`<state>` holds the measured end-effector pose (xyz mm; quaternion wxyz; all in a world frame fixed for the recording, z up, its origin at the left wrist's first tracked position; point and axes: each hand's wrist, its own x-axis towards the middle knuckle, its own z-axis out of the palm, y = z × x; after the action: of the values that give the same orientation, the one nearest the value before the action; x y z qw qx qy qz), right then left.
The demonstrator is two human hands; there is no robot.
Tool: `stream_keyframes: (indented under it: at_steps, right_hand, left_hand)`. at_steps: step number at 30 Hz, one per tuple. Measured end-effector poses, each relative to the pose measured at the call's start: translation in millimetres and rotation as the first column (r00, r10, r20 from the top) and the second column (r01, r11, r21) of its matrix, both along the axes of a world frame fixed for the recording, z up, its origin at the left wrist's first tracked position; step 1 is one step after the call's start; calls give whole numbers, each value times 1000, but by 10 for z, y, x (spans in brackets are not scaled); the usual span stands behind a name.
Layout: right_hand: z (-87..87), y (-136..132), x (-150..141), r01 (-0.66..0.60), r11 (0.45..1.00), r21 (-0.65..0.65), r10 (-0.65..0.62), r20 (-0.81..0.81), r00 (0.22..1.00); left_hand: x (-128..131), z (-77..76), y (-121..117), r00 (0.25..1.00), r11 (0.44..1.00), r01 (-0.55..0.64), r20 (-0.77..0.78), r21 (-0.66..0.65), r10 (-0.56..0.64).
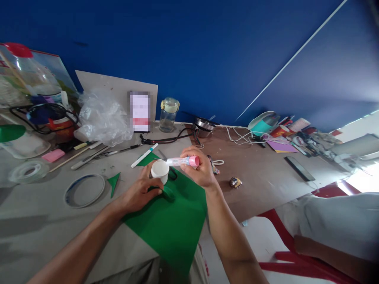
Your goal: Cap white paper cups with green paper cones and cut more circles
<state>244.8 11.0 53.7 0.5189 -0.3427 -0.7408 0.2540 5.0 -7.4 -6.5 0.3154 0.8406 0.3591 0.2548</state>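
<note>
Glue stick (181, 161), pink-ended, centre of frame: light, stiff (easiest held by the barrel), gripped closed in the right hand (199, 169). Left hand (141, 192), half curled, clasps a white cup (160, 171), light and probably crushable, above green card (174, 225).

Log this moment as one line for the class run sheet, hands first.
left hand: white cup, green strip | right hand: glue stick | beneath: green sheet
</note>
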Motion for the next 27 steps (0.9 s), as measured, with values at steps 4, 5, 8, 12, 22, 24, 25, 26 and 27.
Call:
stream_keyframes:
  at_steps: [4,5,8,12,22,24,25,26,27]
  right_hand:
    - [-73,17,-60,25,999,-41,-30,-125,992]
    - [-89,18,-84,15,998,-64,-23,-135,991]
    - [-115,9,-167,-34,992,-118,18,-131,991]
    - [-115,-14,-265,-56,987,-153,42,-94,995]
    - [-153,-25,-355,-81,987,-138,74,-59,996]
    - [-116,-43,-330,-114,982,-149,109,-42,993]
    - [-98,-49,-307,-134,980,-149,129,-42,991]
    - [-81,-50,-278,-154,977,-145,148,-45,988]
    - [-68,-46,-245,-172,975,-138,167,-49,985]
  left_hand:
    - [-3,14,3,1000,1000,6,8,3,-6]
    - [-4,16,3,1000,1000,6,12,-2,-6]
    - [-4,16,1,1000,1000,4,23,-17,-4]
    - [4,17,-2,1000,1000,-4,30,-11,4]
    - [-12,27,6,999,1000,-12,-30,-13,12]
    - [-9,27,3,1000,1000,-2,-4,7,2]
    - [-7,27,1,1000,1000,4,9,13,-4]
    - [-4,27,-1,1000,1000,9,19,12,-9]
    - [-3,27,-2,1000,1000,14,22,5,-14]
